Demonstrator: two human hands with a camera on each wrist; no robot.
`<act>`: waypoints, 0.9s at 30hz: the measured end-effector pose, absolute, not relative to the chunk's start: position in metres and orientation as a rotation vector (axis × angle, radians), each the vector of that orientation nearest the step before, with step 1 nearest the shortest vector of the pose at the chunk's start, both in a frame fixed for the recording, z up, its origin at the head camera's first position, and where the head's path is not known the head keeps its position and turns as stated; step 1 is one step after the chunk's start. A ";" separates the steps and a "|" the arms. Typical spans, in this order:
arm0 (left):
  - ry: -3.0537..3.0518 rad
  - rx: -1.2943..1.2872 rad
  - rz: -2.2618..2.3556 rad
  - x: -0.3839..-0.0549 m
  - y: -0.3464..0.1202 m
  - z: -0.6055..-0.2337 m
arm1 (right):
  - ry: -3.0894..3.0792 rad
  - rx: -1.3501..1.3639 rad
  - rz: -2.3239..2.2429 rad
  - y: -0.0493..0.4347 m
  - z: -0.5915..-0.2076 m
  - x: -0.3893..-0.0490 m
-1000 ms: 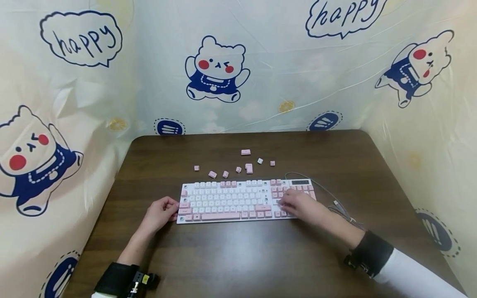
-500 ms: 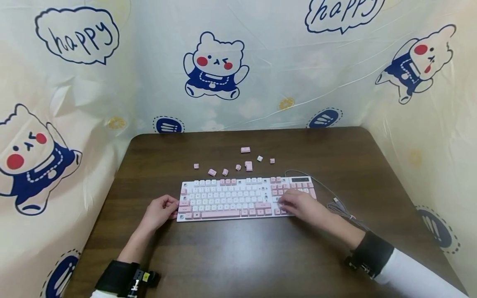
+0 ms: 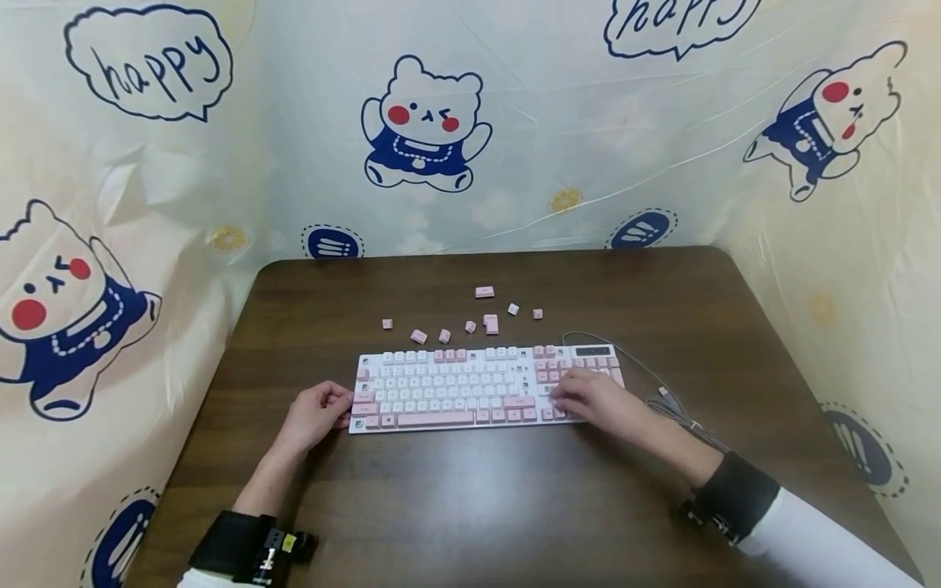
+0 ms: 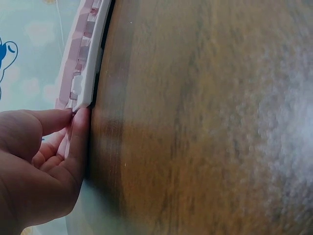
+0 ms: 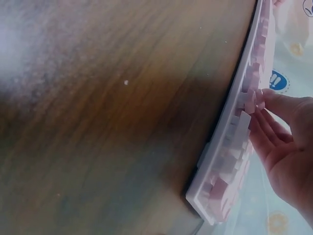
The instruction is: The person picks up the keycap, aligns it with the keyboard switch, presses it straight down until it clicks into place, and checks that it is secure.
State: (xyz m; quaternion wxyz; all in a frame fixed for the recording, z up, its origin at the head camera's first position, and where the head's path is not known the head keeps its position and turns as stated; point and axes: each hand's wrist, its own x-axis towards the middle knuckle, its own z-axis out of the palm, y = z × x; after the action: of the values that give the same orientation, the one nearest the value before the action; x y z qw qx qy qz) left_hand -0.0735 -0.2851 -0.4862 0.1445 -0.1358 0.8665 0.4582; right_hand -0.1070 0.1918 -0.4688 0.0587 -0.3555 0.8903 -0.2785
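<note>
A white and pink keyboard (image 3: 448, 394) lies flat on the table. Its left end is between the thumb and fingers of my left hand (image 3: 318, 415), which pinches the front corner, seen close up in the left wrist view. Over the arrow-key area, near the right end, my right hand (image 3: 599, 400) pinches a small pink keycap (image 5: 259, 99) between thumb and fingertips, down among the other keys. From the head view that keycap is hidden under the fingers. A few key spots on the board show bare switches.
Several loose pink keycaps (image 3: 492, 324) and a white keycap (image 3: 513, 309) lie scattered behind the keyboard on the brown table (image 3: 456, 506). A grey cable (image 3: 672, 408) is bundled to the right, beside my right forearm. A printed curtain (image 3: 434, 220) encloses the table's back and sides.
The head view has tilted slightly down, so everything sits a little higher in the picture. Both hands keep their places on the keyboard; the loose keycaps have not moved.
</note>
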 end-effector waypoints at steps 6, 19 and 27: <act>2.497 -0.393 1.315 -0.074 -0.286 -0.488 | 2.687 -1.026 -0.871 0.192 -0.468 -0.111; 2.506 -0.368 1.348 -0.075 -0.284 -0.487 | 2.669 -0.763 -0.789 0.183 -0.454 -0.116; 2.504 -0.378 1.338 -0.075 -0.285 -0.488 | 2.645 -0.789 -0.808 0.183 -0.456 -0.115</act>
State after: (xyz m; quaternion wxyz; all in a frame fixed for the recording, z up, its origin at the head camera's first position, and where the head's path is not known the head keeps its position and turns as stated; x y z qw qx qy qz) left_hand -0.0750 -0.2849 -0.4876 0.1385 -0.1306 0.8659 0.4627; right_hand -0.1147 0.1827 -0.4557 0.1324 -0.2720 0.9115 -0.2785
